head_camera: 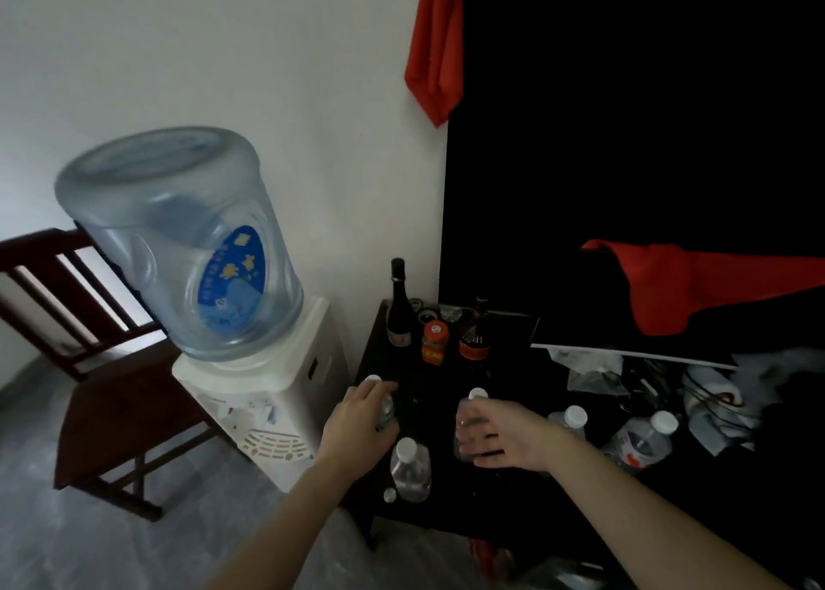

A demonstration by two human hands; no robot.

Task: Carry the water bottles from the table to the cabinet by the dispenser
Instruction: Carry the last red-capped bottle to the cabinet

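A: Water bottles are what matter, but start from the big landmark, the dispenser (263, 393) with its blue jug (178, 241). Just right of the dispenser stands the dark cabinet (379, 507), and both hands are over its top.

B: So this looks like the setting-down step?

A: I judge so. The left hand (357, 420) has its grip curled round a bottle (385, 404), the one nearest the dispenser. The right hand (504, 433) wraps a second bottle (468, 415) farther right of the dispenser; its fingers look loosely curled, though blur makes the hold hard to judge.

B: How to do it well?

A: Keep each one upright and seat the base flat before loosening the grip. A third bottle (410, 466) already stands between the hands, nearer the person, so avoid knocking it. Away from the dispenser, two more bottles (573, 420) (643, 440) wait on the cluttered counter (736, 500). Behind, a dark glass bottle (397, 308) and an orange-lidded jar (434, 344) narrow the room.
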